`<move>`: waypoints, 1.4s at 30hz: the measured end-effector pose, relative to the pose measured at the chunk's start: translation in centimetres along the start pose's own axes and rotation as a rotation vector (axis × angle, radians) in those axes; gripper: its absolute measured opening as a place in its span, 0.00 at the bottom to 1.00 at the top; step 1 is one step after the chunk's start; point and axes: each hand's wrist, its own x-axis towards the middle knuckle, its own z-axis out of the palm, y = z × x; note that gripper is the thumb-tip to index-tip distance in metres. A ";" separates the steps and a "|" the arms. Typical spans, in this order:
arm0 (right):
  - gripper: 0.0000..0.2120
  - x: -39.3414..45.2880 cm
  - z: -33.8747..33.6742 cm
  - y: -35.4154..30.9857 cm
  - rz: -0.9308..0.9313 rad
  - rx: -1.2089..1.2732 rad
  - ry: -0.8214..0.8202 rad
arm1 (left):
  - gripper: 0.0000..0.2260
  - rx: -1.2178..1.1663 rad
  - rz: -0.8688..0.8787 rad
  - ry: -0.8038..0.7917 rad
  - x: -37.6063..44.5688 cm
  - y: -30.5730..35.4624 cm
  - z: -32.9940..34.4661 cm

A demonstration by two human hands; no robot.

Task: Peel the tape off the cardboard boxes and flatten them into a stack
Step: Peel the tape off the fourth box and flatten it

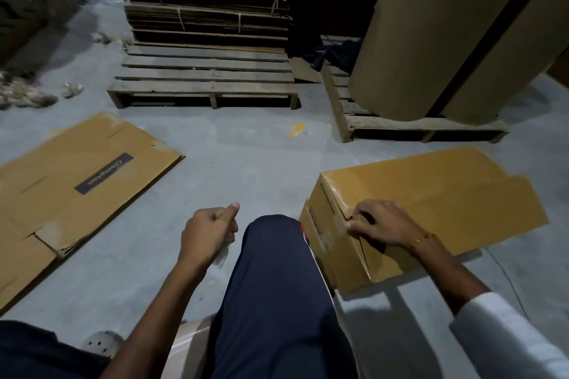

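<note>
One flattened Crompton box point(77, 181) lies on the concrete floor point(246, 163) at left, apparently done. Left hand point(209, 231) fisted, pinching a clear tape strip point(222, 251) that hangs below it. Right hand point(380, 223), fingers curled, picks at the taped seam of the unflattened box point(431, 194) beside the knee point(274, 234). Step: peeling. Next, likely: discard strip, lift remaining tape edge.

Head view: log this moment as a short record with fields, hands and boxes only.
left hand: fingers curled, holds a pale strip of tape that hangs below the fist
right hand: fingers curled at the near corner seam of the unflattened box
unflattened box: on the floor, right of the knee, glossy tape on its near end
flattened box: flat on the floor at left, printed label up
</note>
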 end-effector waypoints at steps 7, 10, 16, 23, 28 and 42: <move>0.12 -0.5 -7.0 -0.2 -0.128 -0.396 -0.454 | 0.24 0.054 -0.024 -0.056 0.2 1.1 -0.3; 0.03 -0.7 -8.6 -0.7 -0.132 -0.284 -0.442 | 0.22 0.053 0.015 -0.091 0.2 2.2 0.0; 0.06 0.8 -13.4 -3.8 -0.176 -0.081 -0.046 | 0.08 -0.003 0.097 -0.114 0.7 3.3 -1.3; 0.09 3.2 -18.1 -9.3 -0.200 0.045 0.500 | 0.14 -0.029 0.116 -0.009 1.1 3.4 -5.1; 0.10 2.5 -22.8 -14.0 -0.339 0.320 0.696 | 0.16 -0.102 0.148 0.131 2.1 3.4 -10.3; 0.08 4.5 -19.2 -29.0 -0.527 1.341 0.318 | 0.22 -0.253 0.264 0.642 -5.5 0.2 -32.7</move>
